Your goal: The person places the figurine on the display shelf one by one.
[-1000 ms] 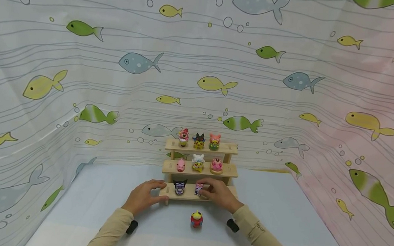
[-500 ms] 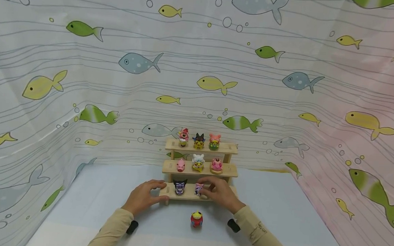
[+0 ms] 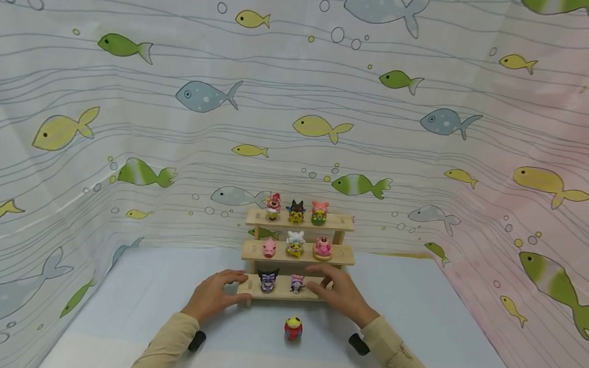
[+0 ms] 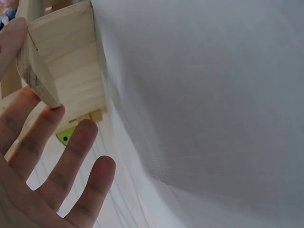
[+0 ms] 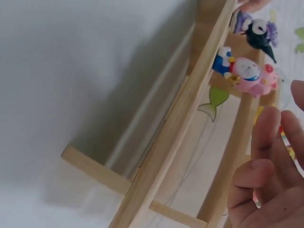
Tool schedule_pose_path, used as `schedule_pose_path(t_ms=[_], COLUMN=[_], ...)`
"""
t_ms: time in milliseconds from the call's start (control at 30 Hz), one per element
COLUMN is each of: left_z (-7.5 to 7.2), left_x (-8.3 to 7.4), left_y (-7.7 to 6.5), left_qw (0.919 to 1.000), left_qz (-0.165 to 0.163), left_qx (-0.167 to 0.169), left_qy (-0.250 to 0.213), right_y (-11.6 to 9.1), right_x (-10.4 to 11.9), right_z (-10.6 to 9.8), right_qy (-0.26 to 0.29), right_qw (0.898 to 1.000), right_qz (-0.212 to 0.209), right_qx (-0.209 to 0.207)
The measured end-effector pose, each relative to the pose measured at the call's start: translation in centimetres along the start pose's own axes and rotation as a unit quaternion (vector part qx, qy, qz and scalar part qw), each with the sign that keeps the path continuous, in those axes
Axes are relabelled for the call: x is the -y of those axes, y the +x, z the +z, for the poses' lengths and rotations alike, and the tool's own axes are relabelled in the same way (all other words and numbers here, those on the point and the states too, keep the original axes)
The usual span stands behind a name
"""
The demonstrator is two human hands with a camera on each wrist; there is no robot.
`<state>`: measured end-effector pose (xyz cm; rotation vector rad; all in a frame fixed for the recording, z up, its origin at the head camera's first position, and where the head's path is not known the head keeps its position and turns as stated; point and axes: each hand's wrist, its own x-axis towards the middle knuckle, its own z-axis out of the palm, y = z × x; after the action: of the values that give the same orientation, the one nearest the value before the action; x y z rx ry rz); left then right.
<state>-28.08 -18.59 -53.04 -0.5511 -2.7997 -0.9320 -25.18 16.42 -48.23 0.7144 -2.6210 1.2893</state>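
A three-tier wooden display shelf [image 3: 297, 252] stands on the table with small figurines on each tier. My left hand [image 3: 215, 294] grips the left end of its bottom board; in the left wrist view the thumb and fingertips meet the board end [image 4: 40, 78] from both sides. On the bottom tier are a dark-eared purple figurine [image 3: 268, 280] and a pink-hooded figurine [image 3: 297, 284]. Just right of the pink one is my right hand [image 3: 341, 291], its fingers apart and holding nothing. In the right wrist view, the pink-hooded figurine [image 5: 249, 76] stands by itself on the board.
A red figurine with a yellow head [image 3: 293, 328] stands on the table in front of the shelf. The middle tier holds a pink pig figurine [image 3: 269, 248] and two others; three stand on top. A fish-patterned curtain [image 3: 300, 94] surrounds the table.
My right hand has let go of the pink-hooded figurine and moved slightly right, off it. The left hand stays at the shelf end.
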Motion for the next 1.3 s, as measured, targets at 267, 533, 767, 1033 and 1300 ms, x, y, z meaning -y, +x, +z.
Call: schedule_pose_path(t_ms=[267, 533, 767, 1033, 1300], left_z=[0.0, 0.1, 0.3, 0.2, 0.2], left_x=[0.3, 0.4, 0.4, 0.3, 0.4], left_y=[0.0, -0.1, -0.1, -0.1, 0.0], left_qw=[0.9999, 0.9999, 0.9998, 0.9998, 0.9999], left_qz=[0.01, 0.007, 0.018, 0.017, 0.014], left_qx=[-0.007, -0.006, -0.007, -0.006, -0.006], left_qy=[-0.004, -0.007, -0.001, -0.009, -0.006], right_y=[-1.7, -3.3, -4.6, -5.2, -5.2], right_x=[1.0, 1.5, 1.2, 0.6, 0.4], right_z=[-0.1, 0.8, 2.1, 3.5, 3.9], right_qy=[-0.004, 0.029, 0.023, -0.025, -0.029], right_qw=[1.0, 0.999, 0.995, 0.99, 0.99], right_qz=[-0.028, -0.024, -0.018, -0.073, -0.07], right_qx=[-0.011, 0.032, 0.09, 0.122, 0.118])
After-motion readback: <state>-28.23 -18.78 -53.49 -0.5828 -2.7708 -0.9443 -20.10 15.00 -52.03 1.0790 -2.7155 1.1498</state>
